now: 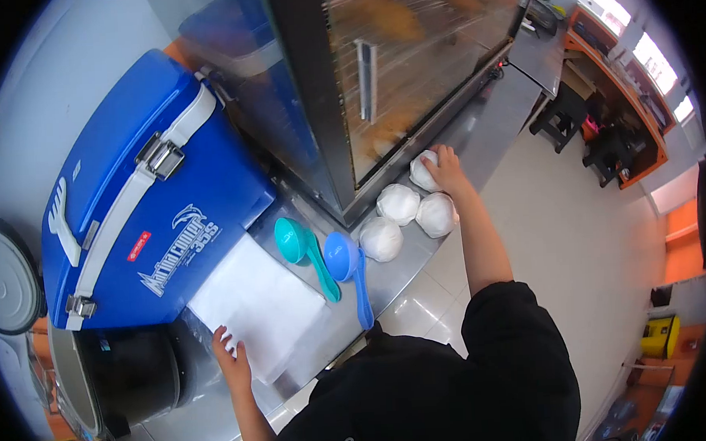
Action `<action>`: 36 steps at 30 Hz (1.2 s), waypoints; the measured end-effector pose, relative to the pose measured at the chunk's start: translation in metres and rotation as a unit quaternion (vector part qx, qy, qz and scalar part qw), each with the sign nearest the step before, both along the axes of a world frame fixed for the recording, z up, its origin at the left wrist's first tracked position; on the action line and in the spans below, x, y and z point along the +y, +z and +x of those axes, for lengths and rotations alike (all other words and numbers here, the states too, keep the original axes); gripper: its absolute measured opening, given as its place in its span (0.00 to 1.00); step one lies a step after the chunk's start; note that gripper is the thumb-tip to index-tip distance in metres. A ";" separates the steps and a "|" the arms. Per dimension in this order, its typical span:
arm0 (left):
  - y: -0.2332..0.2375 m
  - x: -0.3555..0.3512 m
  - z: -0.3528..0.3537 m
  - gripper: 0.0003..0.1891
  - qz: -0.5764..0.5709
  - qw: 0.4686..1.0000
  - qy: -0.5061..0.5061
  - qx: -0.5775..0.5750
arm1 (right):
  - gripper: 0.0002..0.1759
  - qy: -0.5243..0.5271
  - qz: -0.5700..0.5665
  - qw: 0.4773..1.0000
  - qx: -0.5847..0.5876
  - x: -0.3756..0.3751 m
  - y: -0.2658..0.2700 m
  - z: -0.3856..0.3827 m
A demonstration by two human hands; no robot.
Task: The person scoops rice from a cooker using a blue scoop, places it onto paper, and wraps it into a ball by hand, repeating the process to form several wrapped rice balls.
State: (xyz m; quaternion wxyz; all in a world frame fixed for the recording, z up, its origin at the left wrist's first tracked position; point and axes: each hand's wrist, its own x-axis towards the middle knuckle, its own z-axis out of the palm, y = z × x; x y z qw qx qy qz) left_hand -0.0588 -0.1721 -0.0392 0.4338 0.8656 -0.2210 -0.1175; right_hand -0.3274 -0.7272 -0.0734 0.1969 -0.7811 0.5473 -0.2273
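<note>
My right hand [448, 171] grips a round bundle wrapped in white paper [423, 172], at the far end of a small group on the steel counter. Three more white paper-wrapped bundles [398, 204] sit right beside it, close together. At the near left edge of a stack of white paper sheets [258, 303] is my left hand [233, 358], its fingers apart and holding nothing. Between the paper and the bundles lie a teal scoop [292, 243] and a blue scoop [343, 257], handles pointing toward me.
A blue cooler box [147, 206] with white straps stands behind the paper. Left of it are a large dark pot [135, 372] and a round grey lid [8, 271]. A glass-sided display case [409, 68] rises behind the bundles. Black stools [561, 117] stand across the tiled floor.
</note>
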 end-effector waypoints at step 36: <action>-0.020 -0.005 -0.008 0.33 0.188 0.950 -0.097 -0.230 | 0.26 0.287 0.035 0.956 -0.044 0.282 0.009 0.022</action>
